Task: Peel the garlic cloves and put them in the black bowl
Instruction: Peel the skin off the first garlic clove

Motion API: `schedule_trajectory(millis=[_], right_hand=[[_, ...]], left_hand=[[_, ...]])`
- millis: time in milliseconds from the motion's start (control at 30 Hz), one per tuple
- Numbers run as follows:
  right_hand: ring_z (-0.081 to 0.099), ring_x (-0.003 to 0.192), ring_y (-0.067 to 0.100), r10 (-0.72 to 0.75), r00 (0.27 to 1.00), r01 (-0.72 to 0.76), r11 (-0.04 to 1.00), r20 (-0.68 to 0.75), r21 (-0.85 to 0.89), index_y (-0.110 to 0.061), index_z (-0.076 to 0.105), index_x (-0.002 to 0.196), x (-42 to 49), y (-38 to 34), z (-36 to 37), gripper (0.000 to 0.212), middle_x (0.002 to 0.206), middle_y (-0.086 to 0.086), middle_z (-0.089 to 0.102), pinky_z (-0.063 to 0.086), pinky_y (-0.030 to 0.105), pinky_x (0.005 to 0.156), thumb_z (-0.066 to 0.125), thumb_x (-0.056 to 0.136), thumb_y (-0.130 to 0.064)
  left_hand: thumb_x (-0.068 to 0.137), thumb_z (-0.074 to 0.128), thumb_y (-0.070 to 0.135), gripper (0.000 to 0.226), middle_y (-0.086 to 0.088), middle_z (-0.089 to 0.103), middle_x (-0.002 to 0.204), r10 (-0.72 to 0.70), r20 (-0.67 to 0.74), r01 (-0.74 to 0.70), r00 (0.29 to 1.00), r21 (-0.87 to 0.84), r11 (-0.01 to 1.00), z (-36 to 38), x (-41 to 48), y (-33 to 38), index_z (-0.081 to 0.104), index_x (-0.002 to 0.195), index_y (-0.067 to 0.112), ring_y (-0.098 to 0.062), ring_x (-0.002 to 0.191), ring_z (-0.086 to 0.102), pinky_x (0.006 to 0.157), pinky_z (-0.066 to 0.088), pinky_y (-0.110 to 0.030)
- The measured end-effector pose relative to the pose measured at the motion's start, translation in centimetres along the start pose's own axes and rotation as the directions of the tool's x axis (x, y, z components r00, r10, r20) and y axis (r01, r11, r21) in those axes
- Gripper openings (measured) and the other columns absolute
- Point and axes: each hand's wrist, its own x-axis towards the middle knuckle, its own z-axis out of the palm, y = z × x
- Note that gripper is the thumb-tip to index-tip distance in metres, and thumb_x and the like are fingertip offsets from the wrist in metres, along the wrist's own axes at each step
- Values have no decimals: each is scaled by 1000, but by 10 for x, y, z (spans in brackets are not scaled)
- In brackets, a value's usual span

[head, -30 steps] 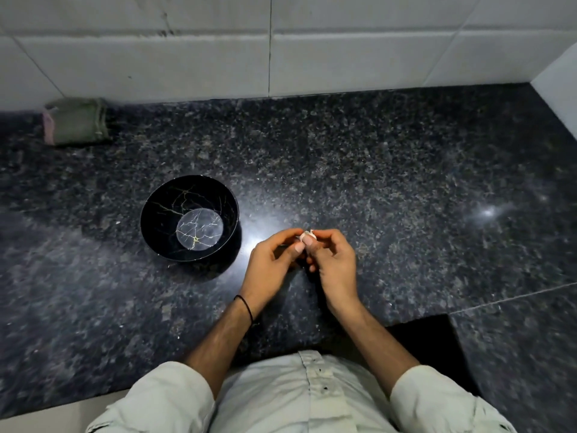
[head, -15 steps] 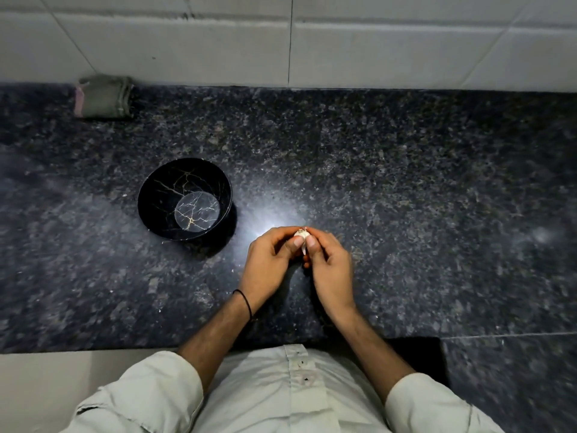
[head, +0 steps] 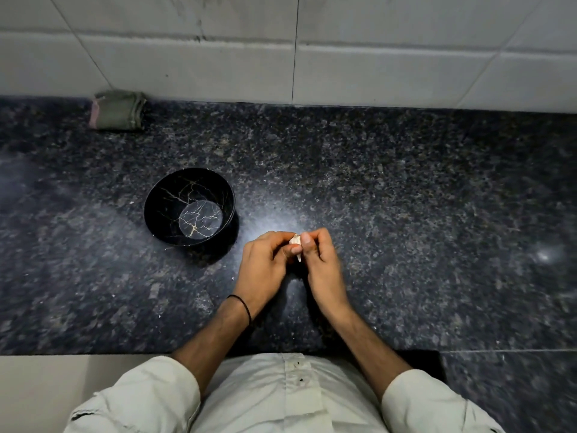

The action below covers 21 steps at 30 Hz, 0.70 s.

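The black bowl stands upright on the dark speckled stone surface. Its inside shows thin gold vein lines and a pale round base, and no cloves are visible in it.

Just to the right of the bowl and a little nearer the person, the two hands meet above the surface. The left hand has its fingers curled, and its thumb and fingertips pinch a garlic clove. The right hand is curled too, with its thumb pressed against the same clove from the other side. The clove is pale, still wears papery skin, and is mostly hidden between the fingers. A thin pointed strip hangs down from it between the thumbs.

A black band circles the left wrist, nearer the person than the bowl. Both forearms come out of rolled light sleeves.

Beyond the bowl and to its left, a folded green cloth lies on the surface against the white tiled wall. A few tiny pale flecks lie on the surface close around the bowl.
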Motion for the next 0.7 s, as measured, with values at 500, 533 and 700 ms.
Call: schedule_trajectory(millis=[500, 533, 700], right_hand=[[39, 56, 4, 8, 996, -30, 969, -90, -243, -23, 37, 73, 11, 1, -5, 33, 63, -9, 47, 33, 33, 54, 41, 106, -17], [40, 56, 4, -3, 995, -22, 968, -97, -251, -24, 38, 75, 11, 0, -5, 32, 63, -9, 47, 34, 33, 54, 41, 106, -21], [48, 59, 6, -56, 984, -2, 946, -169, -325, -16, 44, 87, 10, 2, -6, 25, 69, -7, 56, 36, 26, 53, 38, 106, -31]], left_hand=[[85, 72, 9, 19, -5, 75, 87, 159, 14, -160, 987, 109, 981, 13, 3, 6, 79, 102, 10, -12, 77, 67, 73, 39, 0], [86, 72, 9, 18, -4, 74, 87, 153, 8, -153, 988, 103, 983, 13, 4, 7, 79, 102, 11, -12, 77, 67, 73, 39, 0], [88, 72, 9, 17, 1, 73, 90, 119, 48, -122, 992, 71, 990, 13, 8, 8, 78, 103, 16, -7, 83, 65, 76, 44, -8]])
